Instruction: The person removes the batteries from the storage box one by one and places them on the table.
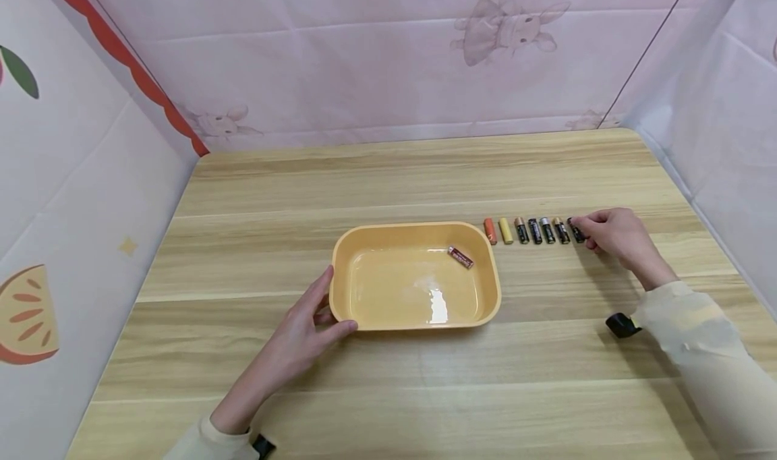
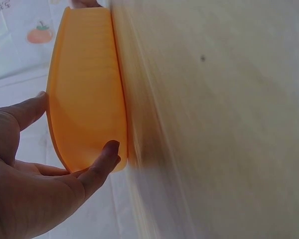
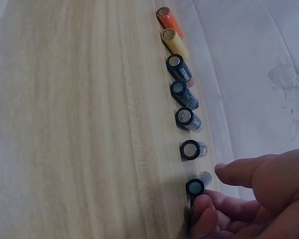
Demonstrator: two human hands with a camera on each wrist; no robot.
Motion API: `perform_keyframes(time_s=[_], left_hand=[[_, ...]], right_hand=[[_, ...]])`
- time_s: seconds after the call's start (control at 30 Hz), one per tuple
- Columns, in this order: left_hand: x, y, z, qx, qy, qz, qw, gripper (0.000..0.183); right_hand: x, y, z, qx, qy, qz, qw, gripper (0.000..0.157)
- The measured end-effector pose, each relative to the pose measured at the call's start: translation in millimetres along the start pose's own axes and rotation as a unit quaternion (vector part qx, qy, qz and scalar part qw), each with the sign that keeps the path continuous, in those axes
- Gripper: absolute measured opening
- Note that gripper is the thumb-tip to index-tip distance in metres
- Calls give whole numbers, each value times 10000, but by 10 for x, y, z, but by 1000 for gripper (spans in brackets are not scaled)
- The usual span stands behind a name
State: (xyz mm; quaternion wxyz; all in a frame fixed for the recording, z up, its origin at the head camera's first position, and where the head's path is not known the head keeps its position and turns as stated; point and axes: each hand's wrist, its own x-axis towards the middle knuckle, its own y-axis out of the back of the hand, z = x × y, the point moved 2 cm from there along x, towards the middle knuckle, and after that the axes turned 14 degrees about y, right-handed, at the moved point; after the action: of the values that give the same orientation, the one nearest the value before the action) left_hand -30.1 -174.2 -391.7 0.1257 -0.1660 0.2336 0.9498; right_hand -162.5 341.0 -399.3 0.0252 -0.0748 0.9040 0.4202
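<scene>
A yellow rectangular box [image 1: 419, 328] stands on the table, with one dark red battery [image 1: 461, 257] lying in its far right corner. My left hand [image 1: 303, 335] holds the box's left end, the thumb at its near rim and fingers along the side; the left wrist view shows this grip on the wall [image 2: 87, 89]. At the right end of a battery row, my right hand [image 1: 616, 237] touches the last black battery [image 3: 196, 186]. One fingertip stands slightly apart from that battery in the right wrist view, while the lower fingers [image 3: 205, 219] are against it.
Beside the box's far right corner the row begins with an orange battery [image 1: 490, 231] and a yellow battery [image 1: 506, 231]. Several black batteries [image 1: 535, 231] continue it rightward. Patterned cloth walls [image 1: 364, 75] border the wooden table [image 1: 394, 183] at the back and sides.
</scene>
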Motion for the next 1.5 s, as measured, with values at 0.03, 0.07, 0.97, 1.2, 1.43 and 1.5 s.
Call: perform_keyframes(time_s=[0.03,0.07,0.97,1.2,1.43,1.5], left_hand=[[1,-1,0,8,7,4,10000,97],[1,-2,1,21,13,9,10000,97],[-4,-11,-4,-116,-39,-19,9999,97],[-9,-29,-2,-118,31,-12,9999,97],[-10,-42,-13,-175,87,13,9998,98],[-10,-39,-9,-167,88,32,9998,98]], right_hand=[[-2,2,-3,16,-3,2,10000,56],[-7,4,-9,12,-14,2,10000,56],[-194,83,-1506,1001,1115,-637,9867,45],[-259,-297,-1786,1077,1332,-1270,9770,34],[-258,-682,-1904,1146,1373,-1685,9693,32],[-238,-770,-1933,884,1471,-1762,9693,30]])
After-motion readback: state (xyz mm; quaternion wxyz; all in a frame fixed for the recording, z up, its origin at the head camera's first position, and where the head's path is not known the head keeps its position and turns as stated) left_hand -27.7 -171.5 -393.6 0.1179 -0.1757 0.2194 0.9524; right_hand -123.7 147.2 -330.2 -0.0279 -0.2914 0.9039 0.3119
